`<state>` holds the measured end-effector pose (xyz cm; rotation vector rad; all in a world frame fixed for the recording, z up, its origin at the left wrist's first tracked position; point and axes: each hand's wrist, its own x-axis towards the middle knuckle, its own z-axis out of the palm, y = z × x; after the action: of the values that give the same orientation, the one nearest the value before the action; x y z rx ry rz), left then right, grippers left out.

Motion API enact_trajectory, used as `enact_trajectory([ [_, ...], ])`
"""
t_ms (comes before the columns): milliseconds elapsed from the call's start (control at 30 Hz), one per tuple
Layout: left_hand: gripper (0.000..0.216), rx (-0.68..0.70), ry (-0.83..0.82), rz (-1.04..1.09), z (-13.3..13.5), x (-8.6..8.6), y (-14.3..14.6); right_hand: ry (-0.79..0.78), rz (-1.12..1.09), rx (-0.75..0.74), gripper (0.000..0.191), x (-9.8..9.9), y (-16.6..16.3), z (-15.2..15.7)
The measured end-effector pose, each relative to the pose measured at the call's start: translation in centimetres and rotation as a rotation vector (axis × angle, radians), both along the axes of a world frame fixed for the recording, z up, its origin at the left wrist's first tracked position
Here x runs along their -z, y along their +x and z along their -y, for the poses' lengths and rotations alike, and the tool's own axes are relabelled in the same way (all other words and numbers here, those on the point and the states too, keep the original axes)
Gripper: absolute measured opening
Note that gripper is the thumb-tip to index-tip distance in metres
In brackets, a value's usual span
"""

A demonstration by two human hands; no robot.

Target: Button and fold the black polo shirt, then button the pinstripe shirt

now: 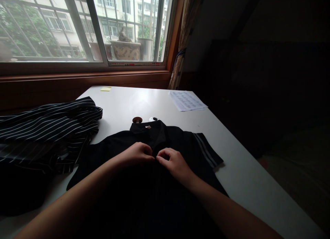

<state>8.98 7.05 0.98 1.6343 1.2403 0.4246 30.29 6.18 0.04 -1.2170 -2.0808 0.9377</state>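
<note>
— Left hand (136, 154) and right hand (174, 163): where are they?

— Both rest on the black shirt (123, 184), which lies flat on the white counter (239, 170) right in front of the person. The fingertips of the 2 hands meet at the shirt's front opening, just below the collar. Each hand is curled with its fingers pinched together on the dark fabric there; whatever small part they grip is too dark to make out.

— And the shirt itself?

— Collar away from the person, 1 short sleeve with pale stripes (206, 151) spread to the right.

— What lies beyond?

— To the left, a dark striped garment (48, 129) is heaped on the counter, near the shirt. Just past the collar sit a small round brown object (137, 119) and a small clear one (153, 119), side by side. Farther right lies a printed sheet of paper (187, 100), and near the far edge a yellow sticky note (106, 88). Behind is the window (85, 25), with a patterned planter (125, 48) outside.
</note>
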Motion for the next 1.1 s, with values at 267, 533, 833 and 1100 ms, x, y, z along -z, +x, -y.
enact_trajectory([
  [267, 0.029, 0.003, -0.004, 0.042, -0.01, 0.28, -0.07, -0.006, 0.018, 0.004, 0.007, -0.2, -0.16, 0.06],
  [533, 0.029, 0.041, -0.007, 0.07, 0.03, 0.09, -0.45, -0.009, 0.022, -0.049, 0.007, 0.04, 0.17, -0.27],
  [833, 0.032, 0.069, 0.003, 0.098, -0.14, 0.58, -0.59, -0.008, 0.007, -0.084, 0.005, -0.18, 0.33, -0.52],
  [1100, 0.028, 0.08, 0.014, 0.075, -0.24, 0.34, -0.65, 0.004, 0.015, -0.06, 0.005, 0.07, 0.21, -0.41],
])
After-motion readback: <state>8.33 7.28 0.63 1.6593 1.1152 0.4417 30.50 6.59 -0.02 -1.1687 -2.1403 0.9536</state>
